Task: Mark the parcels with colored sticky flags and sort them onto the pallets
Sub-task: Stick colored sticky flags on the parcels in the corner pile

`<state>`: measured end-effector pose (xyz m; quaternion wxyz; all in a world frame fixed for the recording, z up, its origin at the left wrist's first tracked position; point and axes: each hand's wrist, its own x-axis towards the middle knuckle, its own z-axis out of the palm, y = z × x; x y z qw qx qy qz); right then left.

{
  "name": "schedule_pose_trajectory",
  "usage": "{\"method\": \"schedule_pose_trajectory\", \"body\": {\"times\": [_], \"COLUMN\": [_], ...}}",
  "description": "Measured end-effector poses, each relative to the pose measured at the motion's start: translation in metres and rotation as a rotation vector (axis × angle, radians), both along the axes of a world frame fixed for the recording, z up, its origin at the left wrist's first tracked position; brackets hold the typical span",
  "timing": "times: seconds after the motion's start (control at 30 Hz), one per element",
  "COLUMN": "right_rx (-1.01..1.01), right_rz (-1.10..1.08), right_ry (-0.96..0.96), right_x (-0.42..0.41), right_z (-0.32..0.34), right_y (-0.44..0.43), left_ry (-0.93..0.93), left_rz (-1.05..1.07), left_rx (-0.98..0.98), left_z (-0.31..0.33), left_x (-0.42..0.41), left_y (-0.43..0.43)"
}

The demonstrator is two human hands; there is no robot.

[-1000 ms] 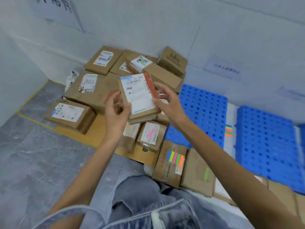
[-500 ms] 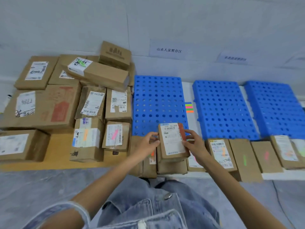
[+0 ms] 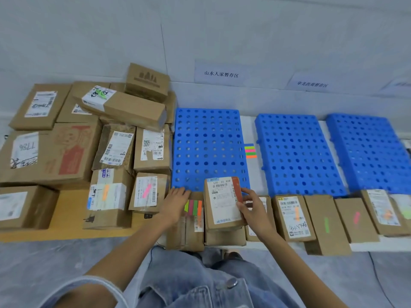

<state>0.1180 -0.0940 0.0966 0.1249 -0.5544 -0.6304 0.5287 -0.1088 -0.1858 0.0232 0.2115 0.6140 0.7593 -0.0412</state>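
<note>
Two hands at front row: left hand [image 3: 175, 203] lies flat, fingers straight, just beside flags [image 3: 194, 206]; right hand [image 3: 253, 211] pinches right edge of parcel [image 3: 221, 202], which rests atop stacked boxes [image 3: 224, 237]. Blue pallet [image 3: 209, 147] directly behind.

Above the left blue pallet [image 3: 209, 143], a wall sign [image 3: 221, 73] reads "山水人家暂存区". The parcel [image 3: 222, 203] at that pallet's near edge is labelled "530 D5 A68"; a large box [image 3: 55, 152] well left of it bears "7786".

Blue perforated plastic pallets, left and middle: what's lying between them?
Head view: a pad of coloured sticky flags on the white strip between the left blue pallet and the middle blue pallet.
</note>
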Motion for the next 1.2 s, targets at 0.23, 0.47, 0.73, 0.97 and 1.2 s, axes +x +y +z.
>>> {"method": "schedule_pose_trajectory", "body": {"times": [0.23, 0.47, 0.73, 0.97, 1.2], "right_rx": [-0.015, 0.05, 0.317, 0.09, 0.142], "right_rz": [0.021, 0.12, 0.256, 0.221, 0.343], "right_ry": [0.004, -0.068, 0.122, 0.403, 0.427], "right_x": [0.006, 0.009, -0.041, -0.081, -0.065], "right_z": [-0.006, -0.005, 0.043, 0.068, 0.079], "right_y": [0.005, 0.024, 0.056, 0.052, 0.048], "left_ry": [-0.139, -0.575, -0.953, -1.28, -1.4], "left_rz": [0.195, 0.616, 0.833, 0.896, 0.87], "left_rx": [0.128, 0.467, 0.723, 0.698, 0.61], "left_z": [0.006, 0.043, 0.112, 0.142, 0.16], "left_x": [-0.006, -0.019, 0.011, 0.03, 0.037], "left_y": [0.013, 0.033, 0.053, 0.041, 0.023]}}
